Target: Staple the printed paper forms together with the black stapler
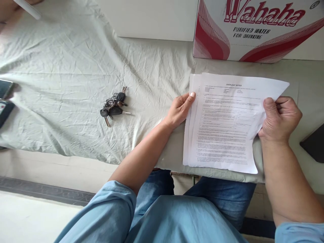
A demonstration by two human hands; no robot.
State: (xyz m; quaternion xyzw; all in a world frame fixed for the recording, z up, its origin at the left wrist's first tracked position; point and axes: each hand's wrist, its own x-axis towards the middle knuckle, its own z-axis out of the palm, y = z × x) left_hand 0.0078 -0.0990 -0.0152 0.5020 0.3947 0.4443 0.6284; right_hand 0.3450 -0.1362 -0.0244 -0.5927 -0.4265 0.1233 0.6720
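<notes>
A few loosely stacked printed sheets of paper [222,125], the top one headed "OVERLEAF NOTES", are held above the cloth near the front edge of the table. My left hand [181,108] grips their left edge, its thumb on top and the fingers partly hidden beneath. On the opposite side my right hand [281,118] is closed on the right edge, thumb over the paper and fingers curled. The sheets fan slightly on the left, and the right side bends where I grip it.
A bunch of keys [113,105] lies on the wrinkled pale cloth [63,84] left of my hands. Behind the papers stands a Wahaha water carton [243,37]. A dark object [314,143] is at the right, phone-like devices [5,99] at the left. Part of another person's hand [10,11] shows top left.
</notes>
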